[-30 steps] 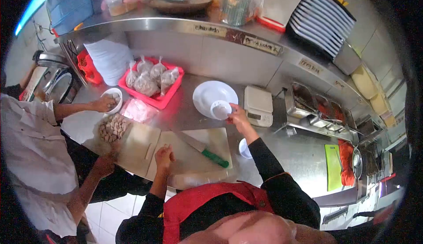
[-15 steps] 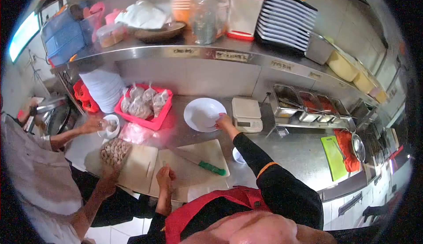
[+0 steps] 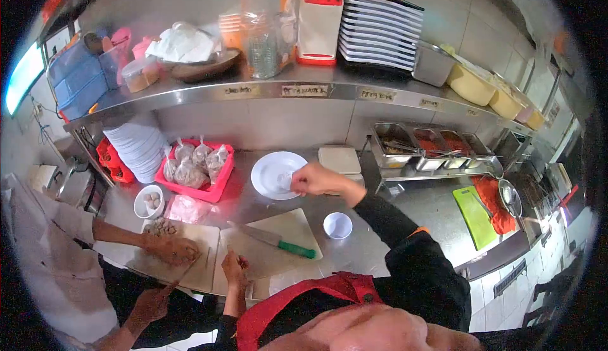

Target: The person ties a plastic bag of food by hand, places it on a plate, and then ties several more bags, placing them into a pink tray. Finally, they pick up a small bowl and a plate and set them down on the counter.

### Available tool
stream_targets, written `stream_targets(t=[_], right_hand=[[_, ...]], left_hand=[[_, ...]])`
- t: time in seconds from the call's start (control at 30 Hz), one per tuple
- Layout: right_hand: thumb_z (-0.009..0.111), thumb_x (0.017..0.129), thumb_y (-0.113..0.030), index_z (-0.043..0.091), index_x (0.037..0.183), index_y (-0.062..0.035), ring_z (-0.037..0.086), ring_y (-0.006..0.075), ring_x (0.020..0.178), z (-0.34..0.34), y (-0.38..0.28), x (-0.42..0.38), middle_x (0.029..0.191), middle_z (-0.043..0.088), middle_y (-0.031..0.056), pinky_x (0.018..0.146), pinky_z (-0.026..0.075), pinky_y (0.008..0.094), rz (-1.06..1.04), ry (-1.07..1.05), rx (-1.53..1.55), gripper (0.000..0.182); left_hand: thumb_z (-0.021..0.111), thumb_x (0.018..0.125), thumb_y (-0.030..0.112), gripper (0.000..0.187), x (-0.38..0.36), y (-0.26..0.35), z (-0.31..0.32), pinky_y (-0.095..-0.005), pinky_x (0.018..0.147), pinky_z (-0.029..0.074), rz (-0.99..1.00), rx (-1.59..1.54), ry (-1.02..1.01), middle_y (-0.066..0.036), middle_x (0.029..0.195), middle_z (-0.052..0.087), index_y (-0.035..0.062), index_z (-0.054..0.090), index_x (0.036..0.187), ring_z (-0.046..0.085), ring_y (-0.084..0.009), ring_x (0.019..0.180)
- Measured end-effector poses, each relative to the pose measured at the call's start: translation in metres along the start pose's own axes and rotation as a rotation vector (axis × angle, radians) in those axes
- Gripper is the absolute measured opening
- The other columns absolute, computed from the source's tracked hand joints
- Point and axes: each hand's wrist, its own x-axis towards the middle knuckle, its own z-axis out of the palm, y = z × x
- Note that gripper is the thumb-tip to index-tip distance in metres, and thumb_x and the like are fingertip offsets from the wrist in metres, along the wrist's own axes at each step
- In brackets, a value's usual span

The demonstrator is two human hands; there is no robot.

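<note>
My right hand (image 3: 310, 180) is pinched over the right side of a white plate (image 3: 261, 178). A small whitish, see-through patch shows by its fingertips, and I cannot tell what they hold. Down at the front edge of a white cutting board (image 3: 278, 270), my left hand (image 3: 235, 270) is curled closed, its grip hidden. A knife with a green handle (image 3: 296, 249) lies across this board, blade towards the left. Below my right forearm stands a small white bowl (image 3: 337, 225). A kitchen scale (image 3: 341, 161) is partly covered by my right hand and wrist.
At left, a co-worker's hand (image 3: 170, 248) rests over cut pieces on another board; their other hand (image 3: 152, 301) holds a knife. A red basket (image 3: 212, 192) holds tied bags. Metal food pans (image 3: 396, 148) and a green board (image 3: 476, 218) are at right. A loaded shelf (image 3: 272, 91) spans above.
My right wrist has lifted and my forearm swung off the small bowl, leaving it in full view. The co-worker's hand moved from their bowl to the board. The view shifted right.
</note>
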Motion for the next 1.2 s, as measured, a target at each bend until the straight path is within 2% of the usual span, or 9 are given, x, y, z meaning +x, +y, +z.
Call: stream_targets(t=[0.17, 0.27, 0.47, 0.63, 0.93, 0.97, 1.1, 1.17, 1.2], right_hand=[[0.063, 0.078, -0.016, 0.052, 0.059, -0.0042, 0.044, 0.0053, 0.049, -0.12, -0.094, -0.026, 0.05, 0.046, 0.0007, 0.045, 0.036, 0.0233, -0.251, 0.492, -0.292, 0.025], [0.059, 0.083, -0.022, 0.047, 0.056, -0.005, 0.04, 0.0026, 0.051, -0.155, -0.115, -0.034, 0.052, 0.044, -0.005, 0.046, 0.035, 0.0204, -0.064, 0.696, -0.172, 0.034], [0.053, 0.087, -0.024, 0.046, 0.063, -0.0034, 0.043, 0.004, 0.058, -0.098, -0.071, -0.029, 0.058, 0.046, -0.0025, 0.054, 0.039, 0.0199, 0.078, 0.373, 0.071, 0.032], [0.052, 0.084, -0.009, 0.047, 0.099, -0.0048, 0.049, 0.0091, 0.059, -0.026, 0.016, -0.02, 0.067, 0.054, 0.0016, 0.057, 0.042, 0.0221, 0.207, -0.014, 0.067, 0.017], [0.061, 0.076, -0.019, 0.057, 0.089, -0.0075, 0.056, 0.0153, 0.06, 0.054, 0.175, 0.017, 0.073, 0.059, 0.0092, 0.055, 0.045, 0.0309, 0.659, 0.128, 0.381, 0.018], [0.056, 0.074, -0.022, 0.059, 0.086, -0.0059, 0.059, 0.0225, 0.074, 0.076, 0.229, 0.018, 0.077, 0.06, 0.0147, 0.057, 0.047, 0.0362, 0.199, 0.211, -0.062, 0.02], [0.059, 0.071, -0.017, 0.061, 0.087, -0.0074, 0.056, 0.0167, 0.054, 0.104, 0.265, 0.045, 0.068, 0.06, 0.0075, 0.048, 0.046, 0.03, 0.353, 0.323, -0.105, 0.019], [0.054, 0.065, -0.013, 0.063, 0.076, -0.0032, 0.06, 0.0313, 0.061, 0.114, 0.266, 0.061, 0.071, 0.061, 0.018, 0.055, 0.048, 0.0382, 0.239, 0.264, -0.886, 0.017], [0.054, 0.065, -0.013, 0.063, 0.076, -0.0032, 0.06, 0.0313, 0.061, 0.114, 0.256, 0.066, 0.071, 0.061, 0.018, 0.055, 0.048, 0.0382, 0.23, 0.263, -0.883, 0.017]], left_hand=[[0.045, 0.087, 0.045, 0.045, -0.004, 0.017, 0.019, -0.0275, 0.044, 0.036, -0.079, -0.092, -0.06, -0.003, 0.053, 0.044, 0.0103, 0.042, 0.058, 0.043, -0.0139, 0.044], [0.045, 0.087, 0.046, 0.045, -0.001, 0.015, 0.027, -0.0278, 0.044, 0.035, -0.141, -0.194, -0.028, -0.003, 0.054, 0.044, 0.0109, 0.042, 0.059, 0.042, -0.0137, 0.045], [0.048, 0.088, 0.036, 0.035, -0.018, 0.024, 0.025, -0.0236, 0.048, 0.035, 0.09, 0.148, -0.139, 0.001, 0.055, 0.044, 0.0105, 0.049, 0.065, 0.043, -0.0101, 0.049], [0.049, 0.088, 0.034, 0.032, -0.024, 0.023, 0.009, -0.0228, 0.048, 0.036, -0.076, 0.008, 0.026, 0.001, 0.055, 0.047, 0.0108, 0.051, 0.066, 0.046, -0.0085, 0.051], [0.051, 0.086, 0.035, 0.033, -0.04, 0.024, -0.024, -0.0233, 0.045, 0.036, -0.109, -0.096, 0.14, 0.0, 0.056, 0.047, 0.0097, 0.049, 0.065, 0.045, -0.0096, 0.05], [0.051, 0.086, 0.035, 0.033, -0.042, 0.026, -0.025, -0.0233, 0.045, 0.036, -0.108, -0.099, 0.147, 0.0, 0.056, 0.047, 0.0097, 0.049, 0.065, 0.045, -0.0096, 0.05], [0.051, 0.086, 0.034, 0.032, -0.05, 0.028, -0.042, -0.0249, 0.045, 0.036, -0.142, -0.083, 0.262, -0.001, 0.056, 0.046, 0.0088, 0.049, 0.067, 0.044, -0.0107, 0.048], [0.052, 0.086, 0.034, 0.031, -0.053, 0.024, -0.052, -0.0253, 0.045, 0.037, -0.144, -0.085, 0.273, -0.001, 0.056, 0.046, 0.0085, 0.049, 0.068, 0.044, -0.011, 0.048], [0.051, 0.086, 0.033, 0.031, -0.056, 0.025, -0.053, -0.0256, 0.045, 0.037, -0.125, -0.08, 0.306, -0.001, 0.056, 0.046, 0.0083, 0.049, 0.068, 0.044, -0.011, 0.047]])
